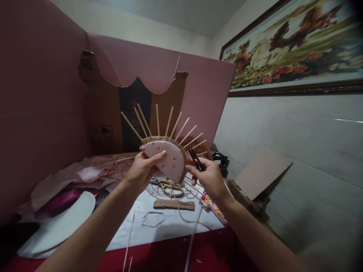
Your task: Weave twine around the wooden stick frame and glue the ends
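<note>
My left hand (141,170) grips a half-woven basket base (167,158), a white fabric-covered disc with red dots, rimmed with woven cord and ringed by several upright wooden sticks (170,124). I hold it raised on edge above the table. My right hand (208,177) is closed on a small black clip-like tool (195,159) right at the disc's right rim, beside the sticks.
A white sheet (159,223) covers the table over a red cloth (176,253). On it lie yellow-handled scissors (164,185), coiled cord (172,193), a cardboard strip (174,204), loose sticks (129,238) and pink fabric (85,173). A pink cardboard screen (159,64) stands behind; a framed picture (295,45) hangs at right.
</note>
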Available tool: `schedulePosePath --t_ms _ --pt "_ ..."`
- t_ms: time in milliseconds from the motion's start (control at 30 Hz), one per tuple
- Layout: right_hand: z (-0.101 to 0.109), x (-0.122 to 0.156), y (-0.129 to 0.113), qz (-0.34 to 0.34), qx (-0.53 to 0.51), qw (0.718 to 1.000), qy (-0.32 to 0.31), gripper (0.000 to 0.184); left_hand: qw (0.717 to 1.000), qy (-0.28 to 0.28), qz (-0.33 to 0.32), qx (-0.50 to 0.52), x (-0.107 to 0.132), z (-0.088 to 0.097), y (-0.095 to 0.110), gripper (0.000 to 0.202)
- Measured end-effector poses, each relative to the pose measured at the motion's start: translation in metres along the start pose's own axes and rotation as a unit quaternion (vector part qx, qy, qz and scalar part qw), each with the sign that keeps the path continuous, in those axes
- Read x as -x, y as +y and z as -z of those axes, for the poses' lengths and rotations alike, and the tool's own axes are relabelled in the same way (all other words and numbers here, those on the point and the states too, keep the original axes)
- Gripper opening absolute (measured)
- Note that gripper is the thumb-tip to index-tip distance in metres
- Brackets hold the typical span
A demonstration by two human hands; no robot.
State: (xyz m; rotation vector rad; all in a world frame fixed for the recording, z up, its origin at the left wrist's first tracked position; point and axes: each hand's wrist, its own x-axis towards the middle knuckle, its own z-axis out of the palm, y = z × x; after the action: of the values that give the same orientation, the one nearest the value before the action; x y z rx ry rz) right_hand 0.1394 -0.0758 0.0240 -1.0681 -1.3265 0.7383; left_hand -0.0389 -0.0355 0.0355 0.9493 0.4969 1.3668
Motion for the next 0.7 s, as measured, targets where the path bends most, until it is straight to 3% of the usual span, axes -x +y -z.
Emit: schedulePosePath --t_ms 167,267,367,433,600,700 --pt "0.013 0.012 -0.008 0.113 0.054 0.984 0.125 0.03 0.996 0.061 -0.031 0.065 -0.002 0.019 -0.003 0.017" --pt "0.025 0.001 0.015 0.087 0.069 0.984 0.14 0.041 0.991 0.09 -0.04 0.092 0.001 0.028 -0.008 0.014" --pt "0.038 -0.014 0.049 0.024 0.156 0.98 0.118 0.052 0.987 0.115 -0.04 0.109 0.005 0.037 -0.013 0.015" --pt "0.047 -0.02 0.069 0.0 0.282 0.956 0.075 0.051 0.984 0.129 -0.035 0.115 0.007 0.043 -0.015 0.015" --pt "0.066 -0.023 0.096 -0.018 0.398 0.917 -0.006 0.021 0.979 0.162 -0.023 0.122 0.013 0.055 -0.018 0.014" --pt "0.068 -0.034 0.103 -0.018 0.449 0.892 -0.049 0.017 0.976 0.178 -0.017 0.124 0.015 0.058 -0.018 0.016"
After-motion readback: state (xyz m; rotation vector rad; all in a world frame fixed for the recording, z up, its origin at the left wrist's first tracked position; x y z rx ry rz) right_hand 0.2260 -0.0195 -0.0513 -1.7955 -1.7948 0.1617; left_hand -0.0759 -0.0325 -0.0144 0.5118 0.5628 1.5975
